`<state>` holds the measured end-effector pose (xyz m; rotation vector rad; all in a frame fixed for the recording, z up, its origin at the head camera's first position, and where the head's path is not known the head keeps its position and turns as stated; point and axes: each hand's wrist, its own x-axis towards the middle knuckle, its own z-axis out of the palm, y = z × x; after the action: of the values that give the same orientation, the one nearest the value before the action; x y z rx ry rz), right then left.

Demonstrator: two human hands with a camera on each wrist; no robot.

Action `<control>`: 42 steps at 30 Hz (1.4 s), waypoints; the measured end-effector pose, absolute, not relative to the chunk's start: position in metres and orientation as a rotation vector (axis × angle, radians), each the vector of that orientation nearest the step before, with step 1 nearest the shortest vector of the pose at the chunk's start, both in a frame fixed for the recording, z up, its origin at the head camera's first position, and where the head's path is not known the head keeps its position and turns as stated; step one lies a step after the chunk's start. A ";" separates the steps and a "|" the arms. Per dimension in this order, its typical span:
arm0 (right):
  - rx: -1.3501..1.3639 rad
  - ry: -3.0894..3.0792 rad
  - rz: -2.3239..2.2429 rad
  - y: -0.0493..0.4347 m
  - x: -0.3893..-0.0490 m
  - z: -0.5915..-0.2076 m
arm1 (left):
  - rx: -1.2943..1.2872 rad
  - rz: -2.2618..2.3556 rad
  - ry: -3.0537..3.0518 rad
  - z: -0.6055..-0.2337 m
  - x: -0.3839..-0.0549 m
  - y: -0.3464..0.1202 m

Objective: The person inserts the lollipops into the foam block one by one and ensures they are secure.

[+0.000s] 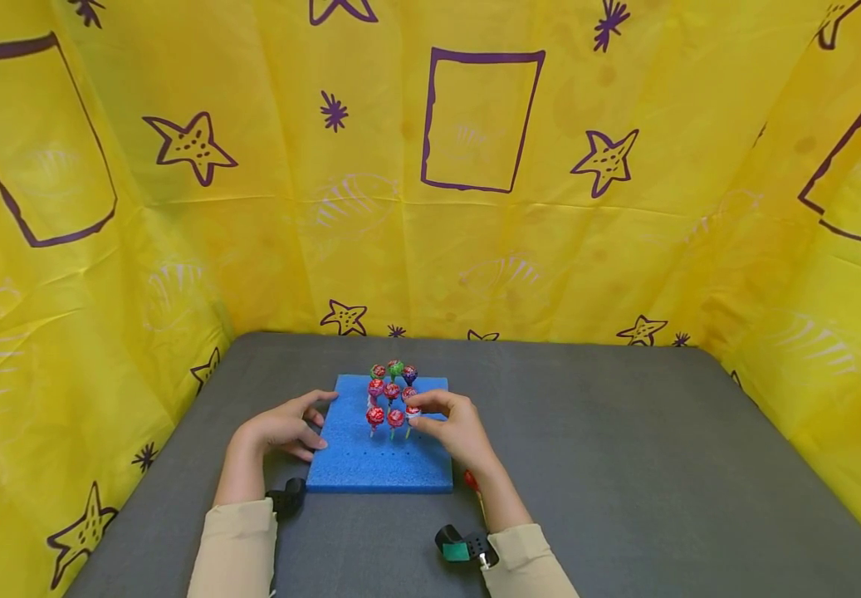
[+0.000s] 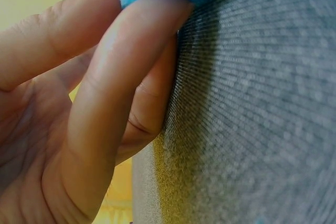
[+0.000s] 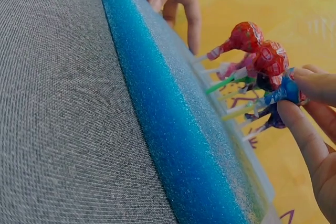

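Observation:
A blue foam board [image 1: 378, 475] lies on the table, with several wrapped lollipops [image 1: 392, 390] standing in it by their sticks in three rows. My right hand [image 1: 462, 428] pinches the blue-wrapped head of a lollipop [image 3: 281, 94] between thumb and fingertips, at the right end of the nearest row. This lollipop's yellowish stick meets the board. At the board's left edge, my left hand [image 1: 281, 428] touches the foam with its thumb and index finger. The left wrist view shows the thumb [image 2: 115, 72] against the foam's side, with other fingers partly hidden behind it.
A red lollipop [image 1: 471, 480] lies on the grey table [image 1: 624, 465] beside my right wrist. Small holes dot the board's near part. Yellow patterned cloth [image 1: 370, 249] walls the table at the back and sides.

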<state>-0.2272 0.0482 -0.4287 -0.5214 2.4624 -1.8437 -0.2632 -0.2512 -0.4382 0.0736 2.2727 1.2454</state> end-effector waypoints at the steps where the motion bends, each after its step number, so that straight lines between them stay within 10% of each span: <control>1: -0.523 2.467 -1.840 0.048 -0.229 -0.432 | 0.066 1.249 2.270 -0.438 -0.263 -0.251; 42: -0.512 2.381 -1.935 0.062 -0.245 -0.450 | 0.059 1.263 2.272 -0.439 -0.264 -0.251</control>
<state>-0.2448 0.0617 -0.4500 -0.5123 2.3812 -1.9348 -0.2642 -0.2511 -0.4390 0.0589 2.2722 1.2633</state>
